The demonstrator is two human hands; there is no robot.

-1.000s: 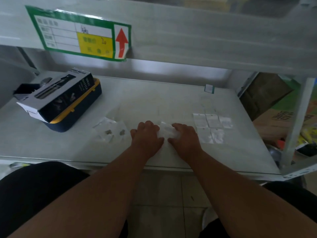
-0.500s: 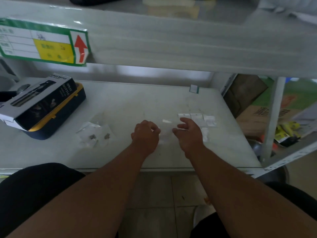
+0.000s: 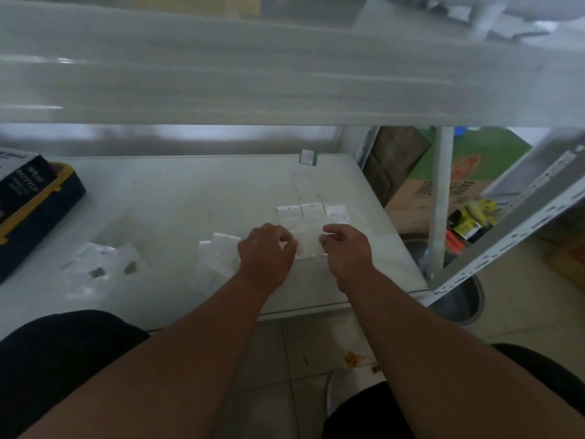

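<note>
The left hand (image 3: 266, 251) and the right hand (image 3: 346, 248) pinch one white packet (image 3: 308, 245), with a packet row (image 3: 311, 212) at its 12 o'clock.

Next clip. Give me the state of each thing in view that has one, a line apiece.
left hand, curled, pinches the left edge of the small clear bag.
right hand, curled, pinches its right edge.
small clear bag, held at both side edges.
row of bags, flat, side by side on the shelf.
bag pile, loose, left of the left hand.
blue case, appears shut, box on top.
</note>
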